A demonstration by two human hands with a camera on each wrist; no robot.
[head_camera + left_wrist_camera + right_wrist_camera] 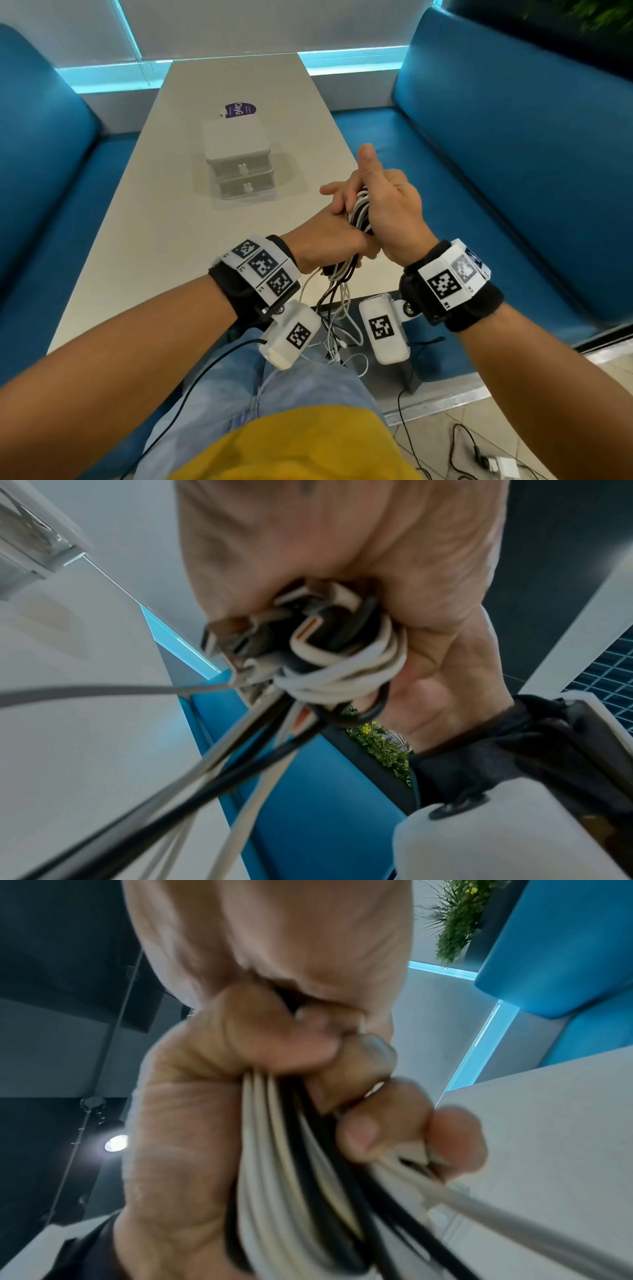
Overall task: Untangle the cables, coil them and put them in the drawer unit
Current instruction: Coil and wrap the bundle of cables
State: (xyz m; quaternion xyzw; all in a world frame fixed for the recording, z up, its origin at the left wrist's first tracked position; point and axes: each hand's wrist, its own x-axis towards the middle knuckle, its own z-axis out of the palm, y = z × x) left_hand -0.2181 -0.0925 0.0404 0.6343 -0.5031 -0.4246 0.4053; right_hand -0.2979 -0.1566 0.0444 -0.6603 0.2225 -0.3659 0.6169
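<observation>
Both hands meet above the near right edge of the table (137,222), holding a bundle of white and black cables (359,209). My left hand (325,236) grips the bundle from the left, its fingers (359,1131) curled round the strands (291,1177). My right hand (390,209) holds it from the right with the thumb pointing up. Connectors and wound white loops (342,669) lie against the right palm. Loose cable ends (337,308) hang down to my lap. The white drawer unit (239,161) stands mid-table, both drawers closed.
A purple label (240,109) lies behind the drawer unit. Blue benches (513,154) run along both sides of the table. A white charger (496,464) and black cord lie on the floor at the lower right. The wrist cameras' black cable (205,373) crosses my lap.
</observation>
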